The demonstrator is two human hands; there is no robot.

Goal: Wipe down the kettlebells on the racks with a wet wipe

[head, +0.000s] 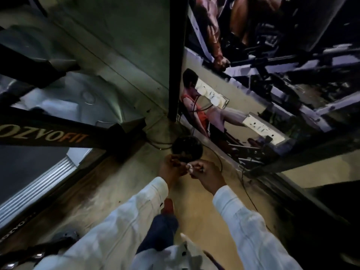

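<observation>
Hands meet in the middle, low over the tan floor (116, 191). My left hand (171, 168) has its fingers curled in toward my right hand (206, 172), almost touching it. Between them sits a small white scrap (190, 168), which my right hand pinches at the fingertips. It may be the wet wipe, but it is too blurred to be sure. I cannot tell whether my left hand holds it too.

At the far left is a black machine bar with orange lettering (48, 135), and below it a ribbed silver edge strip (39, 184) runs along the floor. My long white sleeves (126, 221) reach up from the bottom edge, with a blue trouser leg (159, 230) and a red shoe tip (167, 205) between them. A black upright post (177, 55) stands at the centre. Just beyond my hands lies a dark round object (187, 148), too dim to identify. A thin black cable (221, 162) curves past my right hand. On the right-hand wall are two white socket plates (212, 94).
</observation>
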